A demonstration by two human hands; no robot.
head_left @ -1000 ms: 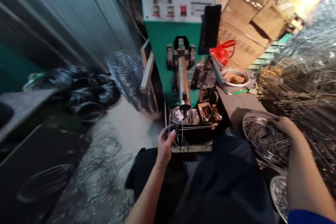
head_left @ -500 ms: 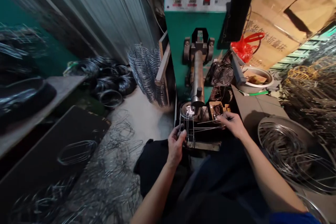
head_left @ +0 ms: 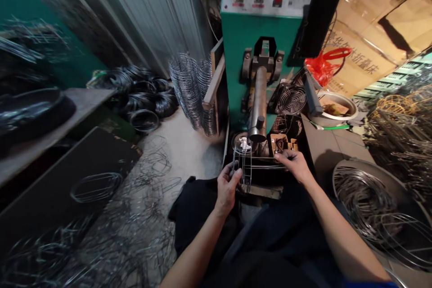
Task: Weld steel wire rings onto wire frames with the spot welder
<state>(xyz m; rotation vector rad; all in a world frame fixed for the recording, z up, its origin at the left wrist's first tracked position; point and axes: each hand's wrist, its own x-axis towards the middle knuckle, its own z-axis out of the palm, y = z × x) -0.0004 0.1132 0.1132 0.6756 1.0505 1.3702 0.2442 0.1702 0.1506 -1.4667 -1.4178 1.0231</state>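
Observation:
Below the welding machine's metal arm [head_left: 259, 103], my left hand [head_left: 228, 186] is closed on a small wire frame [head_left: 250, 171], its thumb and fingers pinching the left side. The frame stands under the arm's tip; whether they touch I cannot tell. My right hand [head_left: 294, 166] is closed, thumb against fingers, on the right end of thin straight metal wires [head_left: 265, 167]. Those wires run leftward, nearly level, to the frame. Their exact number is unclear. Just behind my right fingertips is a small cardboard box [head_left: 278, 140] with dark contents.
The green machine [head_left: 232, 67] stands ahead with a phone-like black slab [head_left: 319, 22] on its right. To the right is a round tray of wire rings [head_left: 357, 195]. Stacked wire rings [head_left: 191, 94] stand left of the machine; loose wire [head_left: 135, 220] covers the floor.
The view has shifted, so the machine appears farther right. My right hand has come slightly left relative to the machine, and the wires lie more level. Both hands keep their hold.

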